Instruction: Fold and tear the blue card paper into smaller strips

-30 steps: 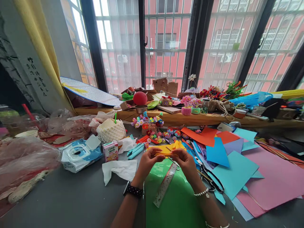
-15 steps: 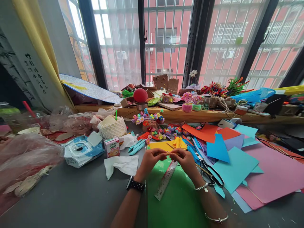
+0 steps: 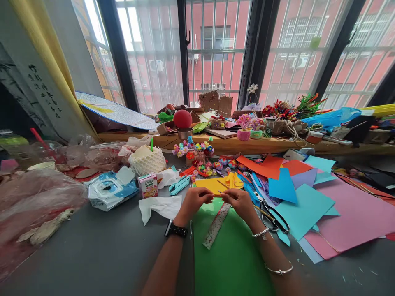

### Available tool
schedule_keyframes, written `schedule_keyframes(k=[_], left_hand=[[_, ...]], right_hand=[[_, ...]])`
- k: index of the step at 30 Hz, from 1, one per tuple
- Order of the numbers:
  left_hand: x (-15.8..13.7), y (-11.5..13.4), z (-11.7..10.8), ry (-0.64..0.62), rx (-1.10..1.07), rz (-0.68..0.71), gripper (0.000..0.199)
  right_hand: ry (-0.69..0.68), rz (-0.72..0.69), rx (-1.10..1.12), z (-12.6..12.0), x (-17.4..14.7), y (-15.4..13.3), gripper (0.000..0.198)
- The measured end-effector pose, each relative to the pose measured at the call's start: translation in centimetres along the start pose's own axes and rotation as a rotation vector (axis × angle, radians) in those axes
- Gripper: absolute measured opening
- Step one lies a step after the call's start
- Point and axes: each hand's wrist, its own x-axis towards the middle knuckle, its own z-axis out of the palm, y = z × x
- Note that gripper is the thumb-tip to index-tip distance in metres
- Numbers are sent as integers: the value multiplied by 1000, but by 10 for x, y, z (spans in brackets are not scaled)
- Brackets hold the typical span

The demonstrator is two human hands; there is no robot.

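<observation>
Over the top of the green mat point(image 3: 228, 255), a thin orange strip point(image 3: 217, 195), probably paper, stretches between my two hands. My left hand point(image 3: 196, 201) pinches its left end between thumb and fingertips. Its right end is in the closed fingertips of my right hand point(image 3: 239, 202), where a small pointed tip also shows. Just beyond the fingers lie a yellow sheet point(image 3: 206, 184) and folded yellow paper strips point(image 3: 233, 181), with a thin stick point(image 3: 222, 184) nearby. A patterned ruler point(image 3: 216, 226) rests slanted on the mat below my hands.
Scissors point(image 3: 274, 216) and coloured paper sheets point(image 3: 308, 209) lie to the right. On the left are a tissue point(image 3: 163, 206), a small box point(image 3: 148, 186), a wipes pack point(image 3: 111, 191) and plastic bags point(image 3: 40, 205). Craft flowers point(image 3: 193, 149) stand at the back.
The camera view has shifted slightly. Both hands keep their pinch on the orange strip, which now shows more plainly between the fingertips.
</observation>
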Motion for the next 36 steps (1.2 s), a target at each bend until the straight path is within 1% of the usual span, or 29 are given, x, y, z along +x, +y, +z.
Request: schedule_keyframes(k=[5,10,13,17,19,22,23,24,25,28,30,33,35,36], left_hand=[[0,2,2,5,-2,-13,14],[2,-2,2,2,-135,-34,14],[2,-4,2,-15,-98,-60,10],[2,-7,2,-54,-40,-40,9],[2,-10,1,-1,1,-30,10],[3,-14,-3,209,121,-28,13],[3,-14,-4,254,167,-23,15],[3,-14,-5,261,213,-12,17],[2,-13,-4,228,263,4,18],[0,-10,1,32,464,73,22],[-2,-10,6,-55,604,105,26],[-2,-12,11,-82,781,104,41],[-2,-12,11,-53,847,101,51],[-3,-11,11,-33,857,106,50]], right_hand=[[-45,-118,-50,2,0,0,19],[-27,-76,-63,1,-1,-3,14],[-60,-82,-86,3,-1,-3,14],[-127,-120,-219,1,1,2,15],[-73,-113,-315,-4,3,6,12],[162,-78,-502,-16,4,12,12],[230,-55,-555,-19,4,13,14],[272,-24,-589,-22,4,13,16],[284,16,-609,-24,3,12,18],[246,161,-670,-24,0,9,22],[248,246,-745,-22,-2,8,24],[277,276,-766,-19,-1,10,33],[274,244,-696,-17,0,13,42],[254,215,-657,-16,1,14,44]])
